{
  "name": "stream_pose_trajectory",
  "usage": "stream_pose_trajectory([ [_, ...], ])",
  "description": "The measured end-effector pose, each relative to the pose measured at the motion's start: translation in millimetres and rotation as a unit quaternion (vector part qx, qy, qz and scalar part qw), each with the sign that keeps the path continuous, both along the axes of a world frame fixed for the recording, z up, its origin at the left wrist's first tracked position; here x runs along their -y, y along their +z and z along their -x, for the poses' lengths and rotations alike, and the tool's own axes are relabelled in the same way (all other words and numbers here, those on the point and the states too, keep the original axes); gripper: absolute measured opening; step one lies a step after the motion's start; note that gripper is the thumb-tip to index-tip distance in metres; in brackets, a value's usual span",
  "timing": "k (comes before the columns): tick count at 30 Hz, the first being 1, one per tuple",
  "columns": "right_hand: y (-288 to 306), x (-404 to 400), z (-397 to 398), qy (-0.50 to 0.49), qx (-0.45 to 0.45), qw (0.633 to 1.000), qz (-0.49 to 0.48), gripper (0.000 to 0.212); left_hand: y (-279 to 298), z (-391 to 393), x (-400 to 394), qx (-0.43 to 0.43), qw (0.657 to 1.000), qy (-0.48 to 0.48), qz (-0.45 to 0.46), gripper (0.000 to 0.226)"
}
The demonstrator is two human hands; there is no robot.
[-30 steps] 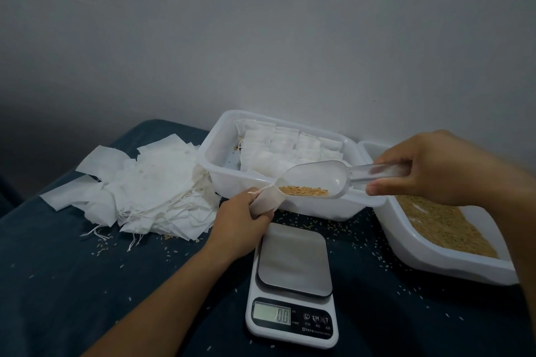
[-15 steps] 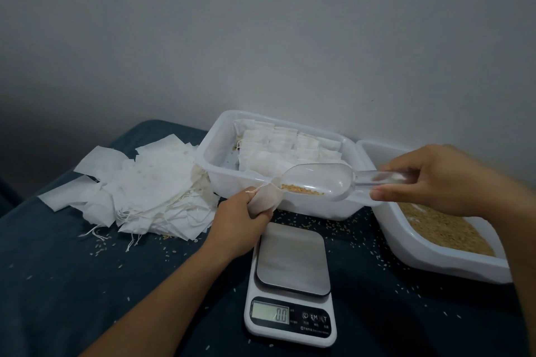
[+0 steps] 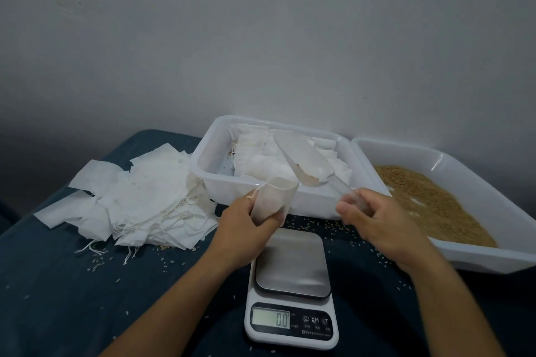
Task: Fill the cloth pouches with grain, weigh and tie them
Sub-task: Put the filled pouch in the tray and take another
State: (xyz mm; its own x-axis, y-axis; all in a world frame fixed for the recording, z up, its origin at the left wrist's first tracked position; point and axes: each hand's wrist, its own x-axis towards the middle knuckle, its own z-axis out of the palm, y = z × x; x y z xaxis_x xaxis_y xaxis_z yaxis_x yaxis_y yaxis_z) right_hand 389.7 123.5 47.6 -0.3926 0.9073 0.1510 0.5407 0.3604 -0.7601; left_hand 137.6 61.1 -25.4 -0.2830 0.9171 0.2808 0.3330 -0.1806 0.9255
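My left hand [image 3: 242,230] grips a white cloth pouch [image 3: 274,200] upright, mouth open, above the far edge of the scale [image 3: 291,287]. My right hand [image 3: 380,226] holds the handle of a clear plastic scoop [image 3: 304,161]. The scoop's bowl tilts up and away over the middle tray, to the right of the pouch mouth and apart from it, with a few grains at its lower end. The scale's steel plate is bare and its display reads 0.0. Brown grain [image 3: 429,200] fills the white tray [image 3: 475,258] on the right.
A white tray [image 3: 203,165] behind the scale holds several filled pouches [image 3: 261,153]. A heap of flat cloth pouches [image 3: 139,200] with strings lies to the left on the dark blue cloth [image 3: 58,298]. Loose grains are scattered around the scale. A grey wall stands behind.
The scoop has emptied most of its grain and swung from level at the pouch mouth to tilted up and away. My right hand dropped lower and came closer. The pouch now stands more upright.
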Motion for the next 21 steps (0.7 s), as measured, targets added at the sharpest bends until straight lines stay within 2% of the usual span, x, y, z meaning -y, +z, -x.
stream_pose_trajectory([
  [3,-12.7,0.6,28.0,0.039,-0.104,0.993,0.049,0.018,1.5,-4.7,2.2,0.000,0.999,-0.045,0.010,0.022],
  [6,-27.2,3.9,42.9,0.072,-0.175,0.981,0.046,0.026,3.2,-9.4,4.5,0.004,0.998,-0.067,0.013,0.020],
  [9,-40.3,6.6,51.5,0.070,-0.228,0.971,0.012,0.023,2.2,-13.1,5.8,0.015,0.995,-0.097,0.010,0.013],
  [11,-44.5,7.7,53.8,0.059,-0.241,0.969,-0.013,0.024,1.0,-13.8,7.0,0.007,0.993,-0.122,-0.004,0.016],
  [15,-47.9,11.0,51.5,0.038,-0.259,0.965,-0.027,0.024,3.7,-5.7,5.4,-0.087,0.989,-0.108,-0.046,0.024],
  [21,-57.0,10.5,44.0,0.028,-0.242,0.970,-0.019,0.027,1.2,1.8,-1.6,-0.114,0.989,-0.060,-0.066,0.013],
])
